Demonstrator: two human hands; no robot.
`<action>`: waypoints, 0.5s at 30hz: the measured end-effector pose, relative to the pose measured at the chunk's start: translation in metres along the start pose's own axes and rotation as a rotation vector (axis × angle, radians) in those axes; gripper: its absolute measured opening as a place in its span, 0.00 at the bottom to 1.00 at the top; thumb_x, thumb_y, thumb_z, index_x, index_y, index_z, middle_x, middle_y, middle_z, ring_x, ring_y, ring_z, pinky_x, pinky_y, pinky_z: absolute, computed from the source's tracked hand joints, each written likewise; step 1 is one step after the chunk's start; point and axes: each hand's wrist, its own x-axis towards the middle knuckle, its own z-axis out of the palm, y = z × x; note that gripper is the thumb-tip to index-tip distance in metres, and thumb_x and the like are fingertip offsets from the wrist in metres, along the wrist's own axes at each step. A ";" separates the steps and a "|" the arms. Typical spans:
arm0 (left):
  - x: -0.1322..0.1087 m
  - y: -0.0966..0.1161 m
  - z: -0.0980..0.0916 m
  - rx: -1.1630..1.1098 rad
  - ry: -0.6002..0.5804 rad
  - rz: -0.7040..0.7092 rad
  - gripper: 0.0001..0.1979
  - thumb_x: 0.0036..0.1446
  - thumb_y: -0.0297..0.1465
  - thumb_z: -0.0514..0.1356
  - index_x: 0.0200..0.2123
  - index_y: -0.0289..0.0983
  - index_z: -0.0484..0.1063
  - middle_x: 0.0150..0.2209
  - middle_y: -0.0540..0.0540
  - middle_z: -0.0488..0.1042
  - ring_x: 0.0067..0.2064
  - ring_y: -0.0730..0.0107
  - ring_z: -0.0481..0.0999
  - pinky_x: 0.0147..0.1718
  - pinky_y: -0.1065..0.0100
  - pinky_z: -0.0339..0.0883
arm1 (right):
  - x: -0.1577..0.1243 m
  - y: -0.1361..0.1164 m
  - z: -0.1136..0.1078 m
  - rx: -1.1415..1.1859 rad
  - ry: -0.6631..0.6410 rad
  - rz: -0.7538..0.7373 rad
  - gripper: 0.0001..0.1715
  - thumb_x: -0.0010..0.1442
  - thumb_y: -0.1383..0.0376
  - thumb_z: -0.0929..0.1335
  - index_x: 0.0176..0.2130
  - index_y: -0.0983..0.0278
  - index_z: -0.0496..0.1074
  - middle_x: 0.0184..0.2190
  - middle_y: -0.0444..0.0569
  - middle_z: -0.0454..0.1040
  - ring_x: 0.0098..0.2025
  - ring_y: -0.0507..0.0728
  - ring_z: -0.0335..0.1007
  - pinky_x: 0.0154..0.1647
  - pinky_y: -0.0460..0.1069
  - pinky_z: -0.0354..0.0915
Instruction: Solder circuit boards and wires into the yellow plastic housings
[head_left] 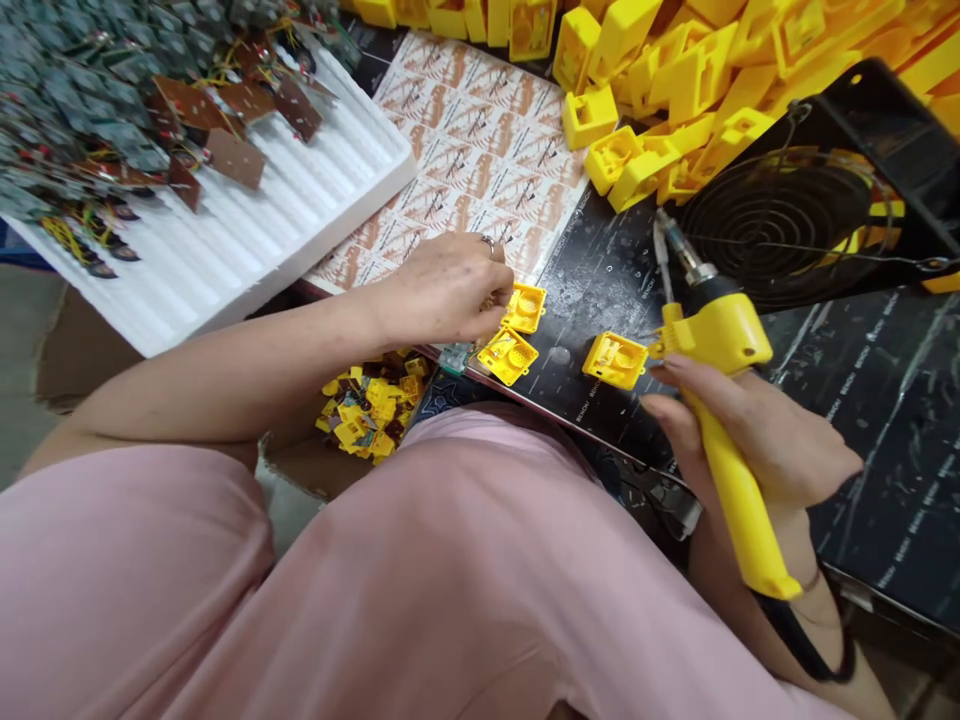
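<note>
My right hand (765, 440) is wrapped around the handle of a yellow soldering gun (724, 330), its metal tip aimed up and away from me. Just left of it, a small yellow plastic housing (616, 360) lies on the black table. My left hand (454, 290) has its fingers curled together over two more open housings, a nearer one (508, 356) and a farther one (527, 307) partly covered by the fingers. What the fingertips pinch, if anything, is hidden. Beneath them, a small green circuit board (454, 358) sits at the table edge.
A white foam tray (300, 210) at the left carries many wired circuit boards (97, 90). Yellow housings (690, 70) pile up at the back. A black fan (780, 220) stands at the right. Printed sheets (480, 130) cover the middle. Below the edge is a box of yellow parts (371, 405).
</note>
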 end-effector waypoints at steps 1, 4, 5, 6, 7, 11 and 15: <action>-0.004 -0.004 -0.004 -0.006 0.036 0.014 0.15 0.60 0.35 0.56 0.43 0.37 0.79 0.46 0.41 0.79 0.50 0.54 0.78 0.51 0.59 0.67 | 0.001 0.001 0.000 -0.002 -0.001 -0.002 0.30 0.63 0.64 0.75 0.62 0.60 0.72 0.24 0.41 0.75 0.21 0.51 0.71 0.31 0.45 0.68; -0.015 -0.016 -0.009 -0.068 0.153 0.114 0.23 0.64 0.42 0.56 0.58 0.39 0.72 0.62 0.40 0.71 0.62 0.49 0.71 0.60 0.53 0.64 | -0.005 0.006 0.000 -0.008 -0.001 0.002 0.34 0.66 0.63 0.73 0.68 0.59 0.64 0.28 0.41 0.79 0.24 0.51 0.74 0.33 0.44 0.69; -0.017 -0.018 -0.006 -0.090 0.162 0.180 0.27 0.64 0.46 0.57 0.61 0.40 0.70 0.66 0.39 0.67 0.65 0.47 0.68 0.63 0.51 0.61 | -0.009 0.008 0.000 -0.013 -0.023 0.020 0.32 0.68 0.64 0.72 0.68 0.58 0.64 0.29 0.41 0.80 0.25 0.51 0.75 0.34 0.44 0.69; -0.017 -0.017 -0.001 -0.101 0.154 0.261 0.32 0.63 0.50 0.58 0.64 0.40 0.67 0.69 0.38 0.64 0.68 0.45 0.65 0.65 0.49 0.59 | -0.013 0.011 0.002 -0.023 -0.043 0.035 0.29 0.68 0.65 0.71 0.65 0.58 0.66 0.29 0.40 0.80 0.26 0.51 0.75 0.34 0.44 0.69; -0.016 -0.014 0.007 -0.097 0.135 0.340 0.36 0.61 0.53 0.60 0.66 0.40 0.65 0.71 0.36 0.60 0.70 0.42 0.61 0.67 0.47 0.57 | -0.018 0.015 0.004 -0.034 -0.075 0.044 0.24 0.68 0.66 0.71 0.61 0.57 0.70 0.29 0.40 0.79 0.27 0.51 0.76 0.33 0.44 0.69; -0.008 0.005 0.038 0.008 0.043 0.482 0.39 0.58 0.53 0.62 0.68 0.42 0.64 0.75 0.34 0.54 0.72 0.33 0.57 0.62 0.38 0.61 | -0.033 0.031 0.027 -0.013 -0.120 0.011 0.19 0.65 0.59 0.73 0.54 0.58 0.72 0.35 0.48 0.80 0.32 0.59 0.79 0.33 0.51 0.71; -0.034 0.004 0.019 0.089 -0.069 0.423 0.25 0.60 0.46 0.63 0.54 0.37 0.77 0.62 0.34 0.73 0.63 0.43 0.71 0.54 0.53 0.70 | -0.039 0.035 0.050 0.075 -0.158 0.118 0.30 0.64 0.53 0.73 0.61 0.55 0.66 0.49 0.54 0.81 0.43 0.65 0.83 0.37 0.56 0.78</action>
